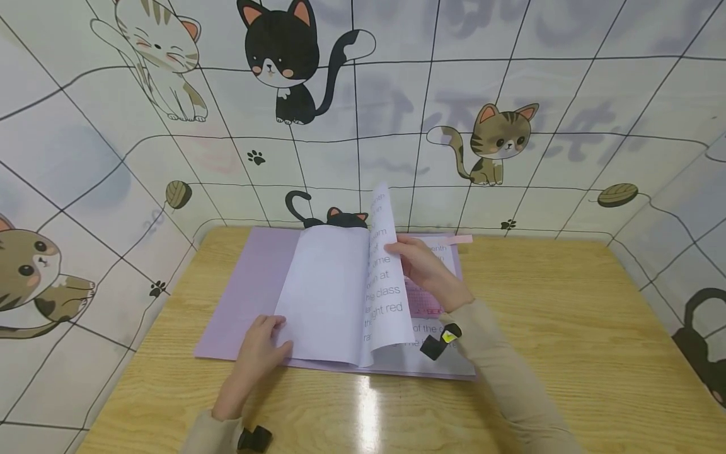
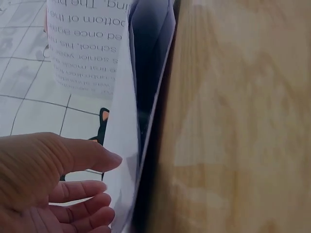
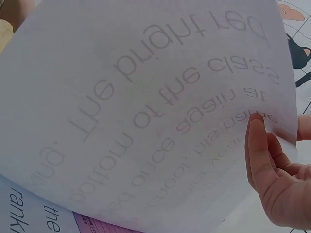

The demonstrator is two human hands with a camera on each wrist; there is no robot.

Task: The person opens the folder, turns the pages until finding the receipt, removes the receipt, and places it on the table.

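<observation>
An open booklet with a purple cover (image 1: 249, 284) lies on the table. My right hand (image 1: 428, 268) pinches the outer edge of a raised page (image 1: 388, 315), which stands up curved, its large print facing left. In the right wrist view, that print shows reversed through the sheet (image 3: 136, 116), with thumb and fingers on either side of its edge. My left hand (image 1: 262, 347) rests at the lower left edge of the blank left page (image 1: 326, 296). Its thumb and fingers look relaxed beside the paper in the left wrist view.
Under the raised page, a pink printed slip (image 1: 425, 301) lies on the right-hand page, and a pink tab (image 1: 460, 239) sticks out at the top. The wooden table (image 1: 556, 315) meets a cat-patterned backdrop (image 1: 391, 113) at the back and sides.
</observation>
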